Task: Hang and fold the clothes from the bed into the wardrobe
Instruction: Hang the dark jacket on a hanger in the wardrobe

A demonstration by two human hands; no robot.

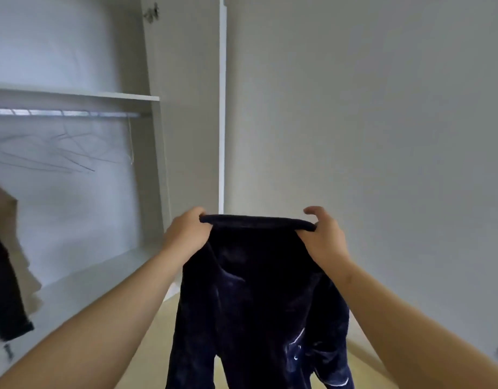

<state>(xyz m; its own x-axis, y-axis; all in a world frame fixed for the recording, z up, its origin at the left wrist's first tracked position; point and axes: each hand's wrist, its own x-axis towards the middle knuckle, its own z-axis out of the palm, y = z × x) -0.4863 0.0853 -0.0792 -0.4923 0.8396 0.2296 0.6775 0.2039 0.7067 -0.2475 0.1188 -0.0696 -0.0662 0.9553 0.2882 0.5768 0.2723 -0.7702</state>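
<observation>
Between the two hands hangs a dark navy garment point(253, 304), its top edge pulled straight from the left hand point(186, 234) to the right hand point(323, 237). Each hand grips one end of that edge with curled fingers. The rest of the cloth drops loose below them toward the floor point(158, 332). It is neither on a hanger nor folded.

Left of the left hand stands the open wardrobe point(158, 164). Up and left of the hands, its rail point(65, 113) carries several bare wire hangers point(73, 153). Farther left, at the frame edge, a beige piece point(3, 209) and a dark piece point(3, 290) already hang, so part of the job looks done.

The bed is out of view, so how many clothes remain cannot be told. This garment has yet to go in, likely onto a free hanger.
</observation>
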